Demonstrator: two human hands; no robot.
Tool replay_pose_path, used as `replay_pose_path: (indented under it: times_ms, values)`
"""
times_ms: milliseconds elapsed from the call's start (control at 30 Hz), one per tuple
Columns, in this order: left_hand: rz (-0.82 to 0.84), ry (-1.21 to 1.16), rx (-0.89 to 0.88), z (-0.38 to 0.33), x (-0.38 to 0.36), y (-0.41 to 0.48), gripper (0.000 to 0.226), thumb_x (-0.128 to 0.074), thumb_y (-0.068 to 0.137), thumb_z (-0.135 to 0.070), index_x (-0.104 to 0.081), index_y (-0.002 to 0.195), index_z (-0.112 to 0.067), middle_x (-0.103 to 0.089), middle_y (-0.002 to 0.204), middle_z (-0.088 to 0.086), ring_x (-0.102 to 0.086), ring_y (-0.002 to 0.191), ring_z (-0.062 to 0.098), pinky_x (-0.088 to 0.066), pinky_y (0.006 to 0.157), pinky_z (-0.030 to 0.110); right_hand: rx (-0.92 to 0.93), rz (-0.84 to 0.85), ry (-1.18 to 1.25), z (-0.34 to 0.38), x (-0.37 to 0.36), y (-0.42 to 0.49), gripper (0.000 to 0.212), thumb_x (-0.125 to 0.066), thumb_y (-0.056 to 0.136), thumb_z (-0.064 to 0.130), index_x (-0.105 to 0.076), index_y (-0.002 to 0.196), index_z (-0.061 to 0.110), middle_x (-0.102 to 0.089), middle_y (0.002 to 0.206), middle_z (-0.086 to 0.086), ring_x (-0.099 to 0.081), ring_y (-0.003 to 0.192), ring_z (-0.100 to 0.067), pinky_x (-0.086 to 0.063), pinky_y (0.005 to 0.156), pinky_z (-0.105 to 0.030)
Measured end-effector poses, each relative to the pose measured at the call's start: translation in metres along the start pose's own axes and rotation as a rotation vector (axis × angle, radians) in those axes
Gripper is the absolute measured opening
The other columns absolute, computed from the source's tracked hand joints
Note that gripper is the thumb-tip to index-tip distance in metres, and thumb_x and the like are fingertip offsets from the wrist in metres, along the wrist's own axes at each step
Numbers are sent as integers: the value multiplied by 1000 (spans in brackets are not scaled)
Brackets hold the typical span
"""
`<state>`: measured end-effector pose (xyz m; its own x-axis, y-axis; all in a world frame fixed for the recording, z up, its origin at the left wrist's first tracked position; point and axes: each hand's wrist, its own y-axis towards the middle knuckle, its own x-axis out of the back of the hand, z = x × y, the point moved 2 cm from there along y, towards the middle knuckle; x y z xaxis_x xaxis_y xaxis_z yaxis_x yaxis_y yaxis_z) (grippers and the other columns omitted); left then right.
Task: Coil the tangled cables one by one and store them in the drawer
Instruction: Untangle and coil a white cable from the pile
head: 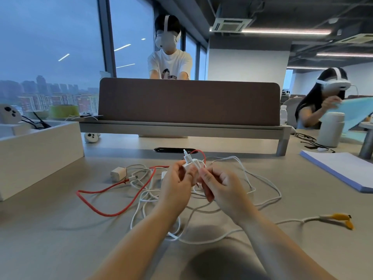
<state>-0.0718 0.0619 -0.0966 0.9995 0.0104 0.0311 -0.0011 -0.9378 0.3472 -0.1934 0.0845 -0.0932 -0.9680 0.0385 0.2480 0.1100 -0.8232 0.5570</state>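
Cable loops (201, 241), white, sprawl on the surface (60, 239) nearest me, tangled with a red cable (96, 199). Above them my left hand (177, 184) grips a white charger block (188, 165), and my right hand (224, 188) pinches a white lead just beside it. I should draw this lead slowly free of the knot and wind even loops; the open white box (40, 150) waits far left.

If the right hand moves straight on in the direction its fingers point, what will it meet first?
Likely the white charger that the left hand holds; the right hand, pinching a white cable, points left and forward at it. Depth is unclear, so the left hand itself may come first.
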Motion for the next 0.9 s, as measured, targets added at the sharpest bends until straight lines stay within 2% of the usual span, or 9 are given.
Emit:
replay_pose_path:
  times_ms: [100, 200, 367, 433, 500, 567, 667, 800, 900]
  values:
    - [9, -70, 68, 0, 3, -1, 11, -50, 97, -15, -57, 106, -12, -69, 99, 12, -67, 95, 25, -55, 88, 39, -36, 30, -4, -3, -2, 0, 29, -49, 97, 24, -60, 77, 6, -47, 47, 8, -41, 48, -9, -37, 49, -23]
    - [20, -90, 82, -2, 3, -3, 18, -49, 97, -16, -56, 113, -8, -69, 98, 12, -67, 93, 23, -57, 81, 30, -46, 32, -27, -3, -2, 0, 27, -50, 96, 25, -63, 81, 7, -48, 50, 10, -42, 50, -5, -37, 50, -19]
    - [68, -109, 125, -5, 4, -7, 26, -58, 92, -25, -56, 112, -9, -69, 88, 5, -67, 76, 12, -57, 74, 29, 13, -163, -100, -5, 10, 2, 23, -51, 96, 23, -65, 83, 10, -53, 54, 15, -46, 51, -1, -37, 53, -14]
    - [156, -185, 194, -6, 6, -10, 34, -65, 85, -31, -54, 111, -11, -68, 87, 1, -67, 69, 6, -56, 69, 27, -18, -196, -93, -8, 13, 3, 25, -50, 97, 24, -64, 86, 7, -52, 55, 12, -46, 49, 0, -37, 51, -15]
    - [259, -234, 230, -9, 7, -13, 44, -66, 78, -38, -54, 112, -12, -68, 76, -8, -64, 60, 1, -51, 63, 24, -33, -195, -91, -10, 13, 3, 26, -49, 97, 26, -63, 86, 7, -50, 55, 12, -45, 49, -1, -37, 50, -15]
    - [334, -256, 237, -10, 7, -16, 44, -63, 76, -42, -60, 108, -13, -62, 61, -14, -56, 54, 0, -45, 61, 21, -21, -181, -83, -9, 12, 2, 27, -48, 97, 25, -62, 85, 6, -48, 53, 12, -45, 49, -1, -37, 51, -15]
    - [296, -272, 239, -10, 6, -16, 28, -58, 82, -43, -61, 87, -16, -57, 53, -15, -50, 53, 2, -41, 66, 24, 3, -167, -77, -8, 9, 2, 29, -47, 98, 25, -62, 86, 4, -48, 54, 10, -44, 51, -2, -38, 52, -16]
    - [241, -252, 173, -8, 7, -14, 58, -40, 77, -63, -57, 96, -10, -59, 73, -1, -54, 71, 12, -47, 71, 27, -18, -152, -92, -9, 5, 1, 21, -48, 98, 22, -63, 86, 13, -51, 59, 11, -47, 54, 0, -39, 55, -13]
    - [267, -396, 223, -8, 8, -12, 66, -22, 91, -63, -58, 99, -9, -55, 73, 5, -48, 66, 15, -43, 68, 28, -28, -173, -98, -14, 2, 2, 15, -51, 97, 18, -63, 92, 26, -60, 75, 13, -54, 67, 1, -42, 63, -14]
